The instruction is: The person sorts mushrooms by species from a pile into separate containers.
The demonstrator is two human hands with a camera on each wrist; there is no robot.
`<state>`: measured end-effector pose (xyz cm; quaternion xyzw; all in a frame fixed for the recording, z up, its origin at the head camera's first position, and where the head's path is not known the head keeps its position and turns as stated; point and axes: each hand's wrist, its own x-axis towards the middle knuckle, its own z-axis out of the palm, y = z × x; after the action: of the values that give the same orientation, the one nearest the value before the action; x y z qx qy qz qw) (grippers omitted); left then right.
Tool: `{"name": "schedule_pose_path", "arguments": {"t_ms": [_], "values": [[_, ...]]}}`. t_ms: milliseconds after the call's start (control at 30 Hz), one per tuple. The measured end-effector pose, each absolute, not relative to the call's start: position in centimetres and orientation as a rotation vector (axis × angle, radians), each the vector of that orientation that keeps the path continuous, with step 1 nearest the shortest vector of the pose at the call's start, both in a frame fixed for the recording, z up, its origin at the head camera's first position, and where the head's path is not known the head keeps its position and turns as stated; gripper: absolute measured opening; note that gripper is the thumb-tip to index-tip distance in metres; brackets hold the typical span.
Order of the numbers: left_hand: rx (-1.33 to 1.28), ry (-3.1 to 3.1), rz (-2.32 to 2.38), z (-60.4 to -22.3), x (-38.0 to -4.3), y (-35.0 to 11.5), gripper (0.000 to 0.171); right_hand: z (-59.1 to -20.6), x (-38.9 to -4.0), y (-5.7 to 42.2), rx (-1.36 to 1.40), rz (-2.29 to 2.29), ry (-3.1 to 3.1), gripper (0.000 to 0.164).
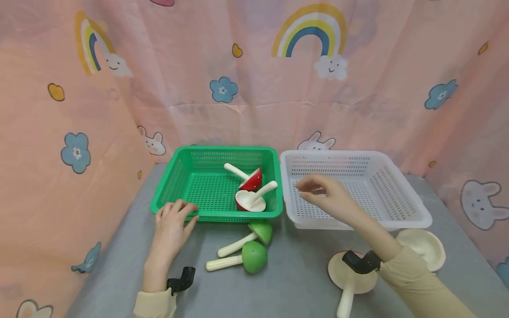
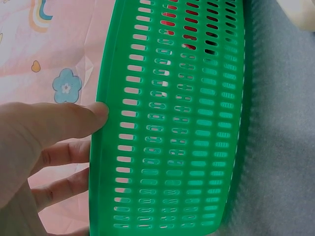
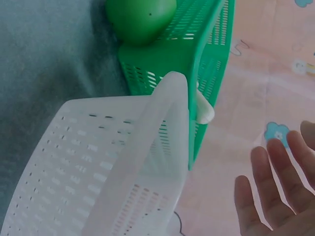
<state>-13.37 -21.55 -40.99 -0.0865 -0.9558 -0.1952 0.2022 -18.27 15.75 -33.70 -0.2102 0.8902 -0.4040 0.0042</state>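
My left hand (image 1: 172, 225) holds the near left rim of a green basket (image 1: 216, 216), thumb at the edge and fingers over the inner side. In the left wrist view the thumb (image 2: 81, 120) touches the rim. Two red-capped toy mushrooms with white stems, one farther back (image 1: 251, 180) and one nearer (image 1: 250, 201), lie inside the basket at its right. My right hand (image 1: 328, 194) hovers over the white basket (image 1: 358, 224), fingers loosely bent and nothing in them. The right wrist view shows its fingers (image 3: 275, 182) spread apart.
Two green-capped mushrooms (image 1: 254, 257) lie in front of the green basket. By the right forearm are a mushroom with its pale underside up (image 1: 347, 282) and another pale cap (image 1: 425, 247). A printed pink curtain (image 1: 254, 123) hangs behind the grey table (image 1: 294, 282).
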Motion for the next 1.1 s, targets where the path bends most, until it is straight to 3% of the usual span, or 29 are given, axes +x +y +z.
{"name": "schedule_pose_path", "arguments": {"t_ms": [233,667,900,1100], "values": [[-0.253,-2.657,-0.556,-40.9,-13.4,-21.5,0.018,-34.2,-14.9,18.5,-0.714,-1.196,2.895,0.021],[-0.257,-2.667,-0.547,-40.7,-13.7,-21.6,0.018,-36.6,-10.0,23.7,-0.511,-1.299,3.019,0.025],[-0.245,-2.670,-0.553,-40.8,-13.6,-21.6,0.018,-38.7,-8.8,26.0,-0.339,-1.153,2.966,0.024],[-0.248,-2.663,-0.554,-41.0,-13.6,-21.6,0.019,-41.4,-8.6,26.9,-0.468,-1.110,2.991,0.029]]}}
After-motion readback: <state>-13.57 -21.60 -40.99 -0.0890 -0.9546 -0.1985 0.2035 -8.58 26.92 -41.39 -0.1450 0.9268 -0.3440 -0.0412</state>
